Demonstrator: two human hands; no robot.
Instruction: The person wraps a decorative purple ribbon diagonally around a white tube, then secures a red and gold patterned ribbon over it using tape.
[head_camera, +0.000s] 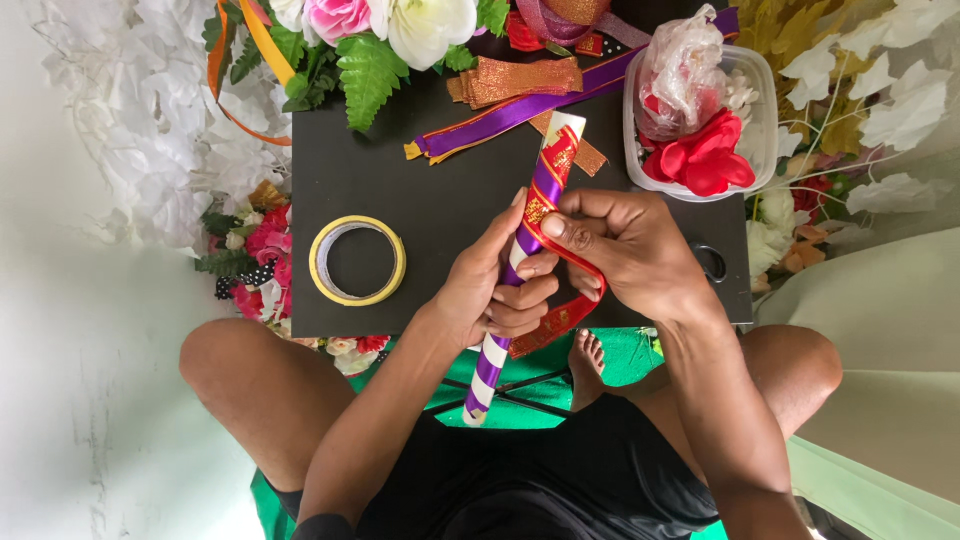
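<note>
- Where the two hands meet above the near edge of the black counter (450, 200), a white stick (522, 250) wound with purple ribbon (547, 180) lies at a slant, its far end pointing up toward the flowers and its near end hanging over the person's lap.
- The left hand (495, 285) is closed around the middle of the stick, fingers curled under it and the thumb laid along its side.
- The right hand (625, 250) is closed in a pinch on a red and gold ribbon (565, 315), thumb pressing it against the stick just beside the left hand's fingertips.
- This red and gold ribbon winds over the far part of the stick, and its free length loops down below the right hand, past the counter's near edge.
- A roll of yellow tape (357, 260) lies flat on the counter, to the left of the hands and apart from them.
- A loose purple ribbon strip (560, 95) and gold glitter ribbon pieces (515, 80) lie across the far part of the counter.
- A clear plastic box (760, 100) stands at the far right corner, holding a red cloth flower (705, 160) and crumpled clear wrap.
- Artificial flowers with green fern leaves (370, 70) crowd the far edge, and more blooms lie along the left side.
- The person sits cross-legged, with a bare foot (587, 360) showing below the counter on a green mat (625, 355).
</note>
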